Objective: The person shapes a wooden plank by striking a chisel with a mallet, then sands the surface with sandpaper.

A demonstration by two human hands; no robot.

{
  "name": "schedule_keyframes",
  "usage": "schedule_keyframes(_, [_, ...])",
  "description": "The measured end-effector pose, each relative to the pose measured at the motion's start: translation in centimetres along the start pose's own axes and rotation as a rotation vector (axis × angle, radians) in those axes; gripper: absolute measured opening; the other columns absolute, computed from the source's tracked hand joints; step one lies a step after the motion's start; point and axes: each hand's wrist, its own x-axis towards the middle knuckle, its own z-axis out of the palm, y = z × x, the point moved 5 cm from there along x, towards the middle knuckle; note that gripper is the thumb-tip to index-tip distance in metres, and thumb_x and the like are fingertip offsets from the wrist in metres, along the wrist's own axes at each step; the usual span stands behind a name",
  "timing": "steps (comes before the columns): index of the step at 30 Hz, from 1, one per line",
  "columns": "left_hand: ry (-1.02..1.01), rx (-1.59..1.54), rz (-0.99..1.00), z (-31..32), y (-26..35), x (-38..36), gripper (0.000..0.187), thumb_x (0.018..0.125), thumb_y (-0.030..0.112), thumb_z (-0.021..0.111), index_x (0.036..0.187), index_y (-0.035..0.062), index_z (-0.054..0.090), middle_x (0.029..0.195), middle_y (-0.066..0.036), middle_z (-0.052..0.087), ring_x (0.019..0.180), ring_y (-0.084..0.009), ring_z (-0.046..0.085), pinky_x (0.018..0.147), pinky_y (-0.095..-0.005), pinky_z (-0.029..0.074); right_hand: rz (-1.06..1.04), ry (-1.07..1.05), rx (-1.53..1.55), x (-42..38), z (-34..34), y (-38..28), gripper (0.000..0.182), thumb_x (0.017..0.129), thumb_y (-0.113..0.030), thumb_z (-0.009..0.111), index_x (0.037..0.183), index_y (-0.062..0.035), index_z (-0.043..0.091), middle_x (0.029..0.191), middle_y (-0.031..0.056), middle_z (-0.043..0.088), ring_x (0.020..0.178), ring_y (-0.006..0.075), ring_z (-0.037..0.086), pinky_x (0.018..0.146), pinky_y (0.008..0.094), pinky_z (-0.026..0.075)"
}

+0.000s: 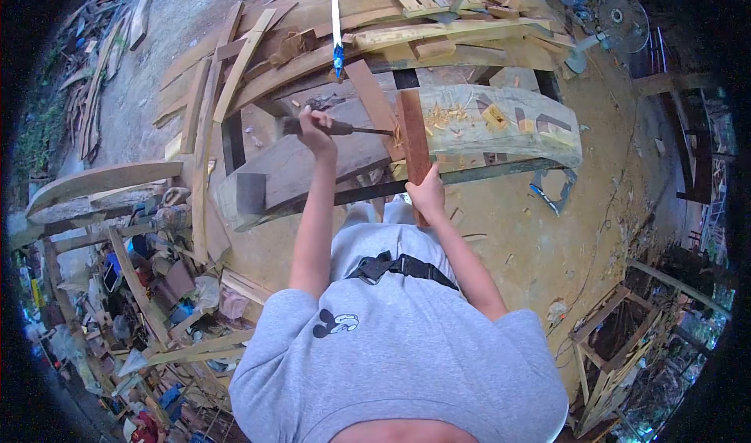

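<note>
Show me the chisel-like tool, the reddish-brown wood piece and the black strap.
Chisel-like tool (341, 128): head view, dark handle.
Reddish-brown wood piece (414, 134): head view, long face.
Black strap (426, 270): head view, band right of buckle.

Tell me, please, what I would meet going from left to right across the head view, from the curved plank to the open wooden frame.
Curved plank, left hand, metal shaft of the dark-handled tool, reddish-brown wood piece, pale wood chunk, blue-and-white pen-like object, open wooden frame.
</note>
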Motion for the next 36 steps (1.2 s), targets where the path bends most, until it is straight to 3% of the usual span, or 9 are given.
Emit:
schedule_keyframes(3, [0.312,-0.208,-0.209,-2.6,-1.2,0.0,0.03,0.076,0.027,0.051,0.056,0.0113,0.036,0.047,-0.001,0.034,0.04,-0.0123,0.035,0.05,-0.0285,0.038,-0.001,-0.044,-0.033,0.2,-0.1,0.0,0.076,0.06,-0.02,0.063,0.119,0.0079,0.024,0.091,0.0288,0.055,0.086,0.0409,0.054,0.076,0.0438,0.044])
schedule_keyframes(8, [0.396,-0.309,-0.244,-3.3,-1.3,-0.4,0.032,0.076,0.027,0.052,0.054,0.0116,0.035,0.046,0.001,0.031,0.039,-0.012,0.034,0.048,-0.0285,0.037,0.001,-0.063,-0.05,0.2,-0.3,0.0,0.082,0.061,-0.021,0.063,0.124,0.009,0.02,0.093,0.0285,0.055,0.087,0.0397,0.055,0.076,0.0436,0.045])
schedule_keyframes(13, [0.164,-0.131,0.008,0.9,1.4,0.1,0.031,0.078,0.021,0.05,0.053,0.0111,0.034,0.044,0.0,0.032,0.037,-0.0107,0.03,0.041,-0.0254,0.032,-0.014,-0.094,0.04,0.3,-0.6,-0.5,0.08,0.06,-0.024,0.066,0.12,0.0084,0.024,0.096,0.0313,0.053,0.092,0.0412,0.053,0.079,0.042,0.043])
schedule_keyframes(17, [0.016,-0.116,0.116,4.0,2.2,0.2,0.027,0.079,0.011,0.05,0.056,0.0106,0.035,0.043,0.0,0.032,0.034,-0.009,0.029,0.036,-0.0227,0.029,0.004,-0.148,0.042,-0.1,-0.8,-1.2,0.081,0.06,-0.027,0.067,0.12,0.0084,0.025,0.097,0.0318,0.053,0.092,0.0411,0.053,0.079,0.0416,0.044])
schedule_keyframes(23, [-0.109,-0.005,0.17,6.8,2.2,-0.8,0.028,0.079,0.011,0.051,0.056,0.0094,0.035,0.044,0.001,0.033,0.034,-0.0088,0.03,0.036,-0.0237,0.03,0.021,-0.18,0.024,-0.2,-0.8,-0.5,0.078,0.062,-0.028,0.068,0.119,0.0065,0.028,0.097,0.0298,0.054,0.091,0.0403,0.054,0.079,0.0411,0.044])
schedule_keyframes(30, [-0.186,0.043,0.173,8.1,2.7,-1.5,0.027,0.08,0.008,0.052,0.06,0.0085,0.035,0.045,0.0,0.036,0.034,-0.0078,0.032,0.034,-0.0215,0.029,-0.022,0.002,0.198,3.5,-5.0,-2.0,0.059,0.065,-0.029,0.068,0.107,0.0008,0.039,0.096,0.0246,0.056,0.091,0.0387,0.054,0.075,0.0428,0.044])
schedule_keyframes(33, [-0.197,0.085,0.176,8.0,2.4,-1.7,0.026,0.082,0.009,0.051,0.062,0.0085,0.035,0.045,0.0,0.037,0.034,-0.0075,0.033,0.034,-0.0211,0.029,0.012,-0.005,-0.151,6.5,-5.1,-1.4,0.054,0.067,-0.03,0.066,0.104,0.0009,0.041,0.095,0.0243,0.055,0.095,0.0387,0.052,0.078,0.0439,0.042])
schedule_keyframes(35, [-0.206,0.057,0.158,8.0,2.3,-1.9,0.025,0.083,0.009,0.051,0.064,0.0086,0.034,0.045,0.0,0.037,0.034,-0.0073,0.034,0.033,-0.0208,0.029,-0.365,0.548,-0.588,5.7,-6.6,-4.6,0.052,0.069,-0.034,0.064,0.104,-0.0009,0.043,0.099,0.0227,0.051,0.096,0.0373,0.049,0.08,0.0422,0.041])
schedule_keyframes(36, [-0.221,0.031,0.138,8.0,2.2,-2.0,0.024,0.083,0.009,0.05,0.065,0.0086,0.034,0.046,0.0,0.037,0.034,-0.0071,0.035,0.033,-0.0205,0.029,-0.372,0.544,-0.593,5.8,-6.1,-5.2,0.052,0.069,-0.034,0.064,0.104,-0.0009,0.043,0.099,0.0227,0.051,0.096,0.0373,0.049,0.08,0.0422,0.041])
